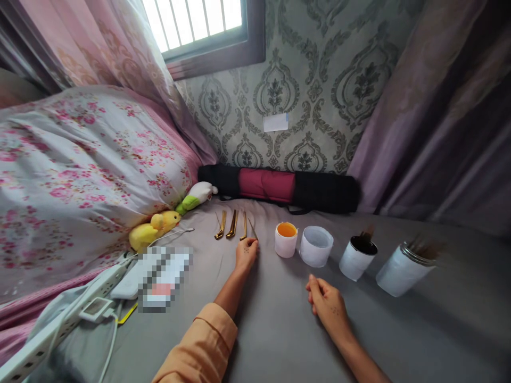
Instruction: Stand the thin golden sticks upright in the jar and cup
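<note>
Several gold-coloured pieces of cutlery [231, 226] lie side by side on the grey bed sheet [279, 335]. My left hand [246, 251] reaches forward with its fingers pinched on the rightmost gold piece [253, 230]. To their right stands a row of white cups: one with an orange inside [286, 239], one empty [315, 246], and two tilted ones [356, 258] [402, 268] holding dark-handled utensils. My right hand [327, 304] rests on the sheet in front of the cups, fingers curled loosely, holding nothing.
A floral duvet [80, 170] is piled at the left with a yellow plush toy [154, 229] and a green-white one [195, 196] by it. A power strip [59, 319] and cables lie at lower left. A black and red roll [279, 187] lies along the wall.
</note>
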{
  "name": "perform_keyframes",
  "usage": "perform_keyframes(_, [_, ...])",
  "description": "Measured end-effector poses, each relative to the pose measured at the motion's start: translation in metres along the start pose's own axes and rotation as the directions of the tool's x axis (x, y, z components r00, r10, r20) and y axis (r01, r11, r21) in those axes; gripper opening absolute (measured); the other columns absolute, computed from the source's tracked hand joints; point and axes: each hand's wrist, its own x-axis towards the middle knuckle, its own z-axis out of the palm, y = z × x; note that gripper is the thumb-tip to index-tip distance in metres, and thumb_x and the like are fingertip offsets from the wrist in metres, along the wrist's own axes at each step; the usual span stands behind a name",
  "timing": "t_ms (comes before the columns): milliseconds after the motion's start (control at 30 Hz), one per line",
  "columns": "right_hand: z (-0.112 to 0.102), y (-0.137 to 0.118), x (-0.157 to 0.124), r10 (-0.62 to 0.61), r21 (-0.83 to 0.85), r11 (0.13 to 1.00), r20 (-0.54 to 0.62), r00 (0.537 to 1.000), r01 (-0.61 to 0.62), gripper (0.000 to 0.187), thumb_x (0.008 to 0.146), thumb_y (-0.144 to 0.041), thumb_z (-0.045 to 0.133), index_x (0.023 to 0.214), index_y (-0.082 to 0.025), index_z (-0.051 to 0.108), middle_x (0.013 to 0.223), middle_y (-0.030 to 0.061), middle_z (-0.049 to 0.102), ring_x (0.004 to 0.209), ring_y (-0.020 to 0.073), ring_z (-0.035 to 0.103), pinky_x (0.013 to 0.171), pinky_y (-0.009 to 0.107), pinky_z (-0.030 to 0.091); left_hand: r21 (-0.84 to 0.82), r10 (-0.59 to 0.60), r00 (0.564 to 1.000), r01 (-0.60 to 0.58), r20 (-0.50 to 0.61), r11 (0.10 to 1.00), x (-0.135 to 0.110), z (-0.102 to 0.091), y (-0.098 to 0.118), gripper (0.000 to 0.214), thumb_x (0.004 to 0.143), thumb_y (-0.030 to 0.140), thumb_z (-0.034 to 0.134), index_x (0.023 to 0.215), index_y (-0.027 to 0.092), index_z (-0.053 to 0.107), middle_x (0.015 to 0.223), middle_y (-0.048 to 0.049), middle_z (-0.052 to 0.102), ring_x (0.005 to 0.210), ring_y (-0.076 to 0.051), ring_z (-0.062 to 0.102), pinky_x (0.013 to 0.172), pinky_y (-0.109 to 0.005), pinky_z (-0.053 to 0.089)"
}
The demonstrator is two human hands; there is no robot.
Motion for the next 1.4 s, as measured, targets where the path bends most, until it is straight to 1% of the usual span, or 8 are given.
perform_keyframes(67, [0.0,0.001,0.0,-0.002,-0.005,1.0,-0.001,1.0,0.002,0.044,0.078,-0.054,0.035,0.064,-0.016,0.053,0.046,-0.0012,0.047,0.035,0.0094,0.044,0.035,0.02,0.032,-0.123,-0.054,0.998,0.058,0.037,0.991,-0.003,0.002,0.001,0.023,0.072,0.028,0.05,0.084,0.01,0.059,0.061,-0.0022,0.056,0.048,-0.01,0.052,0.047,-0.021,0.04])
perform_keyframes(200, [0.0,0.002,0.001,0.001,0.007,1.0,0.005,1.0,-0.001,0.044,0.078,-0.054,0.035,0.064,-0.016,0.053,0.046,-0.0013,0.046,0.035,0.0095,0.044,0.035,0.02,0.032,-0.33,-0.101,0.989,0.131,0.107,0.935,-0.011,0.006,0.002,0.025,0.069,0.033,0.056,0.079,0.01,0.057,0.06,-0.0014,0.054,0.047,-0.007,0.049,0.044,-0.019,0.039])
perform_keyframes(433, [0.0,0.002,0.0,0.008,0.007,1.0,0.007,1.0,-0.008,0.044,0.078,-0.054,0.035,0.065,-0.016,0.053,0.046,-0.0018,0.045,0.035,0.0094,0.043,0.035,0.02,0.032,-0.524,-0.122,0.972,0.212,0.201,0.825,-0.028,0.008,0.003,0.031,0.062,0.031,0.065,0.083,0.008,0.059,0.064,-0.0018,0.053,0.049,-0.005,0.049,0.045,-0.017,0.036])
perform_keyframes(667, [0.0,0.003,0.001,-0.019,0.011,1.0,0.002,1.0,0.019,0.044,0.078,-0.053,0.036,0.064,-0.016,0.053,0.046,-0.0013,0.047,0.035,0.0093,0.044,0.036,0.02,0.033,-0.611,-0.129,0.949,0.285,0.287,0.738,-0.049,0.003,0.006,0.03,0.058,0.025,0.07,0.081,0.007,0.062,0.063,-0.0017,0.054,0.05,-0.004,0.048,0.045,-0.016,0.035])
perform_keyframes(833, [-0.001,0.0,-0.001,-0.017,0.022,1.0,0.01,1.0,0.017,0.044,0.078,-0.053,0.036,0.065,-0.016,0.053,0.047,-0.0013,0.047,0.036,0.0092,0.044,0.035,0.02,0.031,-0.658,-0.16,0.921,0.367,0.354,0.657,-0.062,0.0,0.01,0.022,0.062,0.021,0.068,0.078,0.008,0.061,0.07,-0.0054,0.059,0.051,-0.005,0.051,0.045,-0.015,0.037])
perform_keyframes(1033, [-0.001,-0.001,-0.001,-0.036,0.013,0.999,0.011,0.999,0.036,0.043,0.079,-0.053,0.036,0.064,-0.016,0.053,0.046,-0.0014,0.047,0.035,0.0087,0.043,0.035,0.019,0.031,-0.671,-0.119,0.904,0.389,0.412,0.631,-0.076,0.001,0.016,0.016,0.069,0.018,0.063,0.081,0.008,0.058,0.071,-0.0071,0.061,0.051,-0.006,0.052,0.046,-0.016,0.039])
perform_keyframes(1200, [-0.001,-0.001,-0.001,-0.021,0.028,0.999,0.016,1.0,0.02,0.043,0.078,-0.054,0.037,0.065,-0.015,0.054,0.047,-0.0009,0.048,0.035,0.0087,0.043,0.034,0.019,0.031,-0.686,-0.078,0.885,0.408,0.458,0.602,-0.089,0.004,0.016,0.021,0.069,0.015,0.063,0.089,0.008,0.059,0.072,-0.0059,0.059,0.054,-0.005,0.052,0.049,-0.016,0.04])
perform_keyframes(1400, [-0.001,-0.003,-0.002,-0.032,0.029,0.999,0.026,0.999,0.031,0.044,0.078,-0.055,0.037,0.066,-0.015,0.053,0.048,-0.0008,0.048,0.035,0.0083,0.043,0.034,0.018,0.03,-0.674,-0.05,0.878,0.401,0.475,0.621,-0.099,0.007,0.015,0.027,0.067,0.021,0.065,0.091,0.009,0.06,0.075,-0.0066,0.059,0.055,-0.006,0.051,0.05,-0.017,0.039])
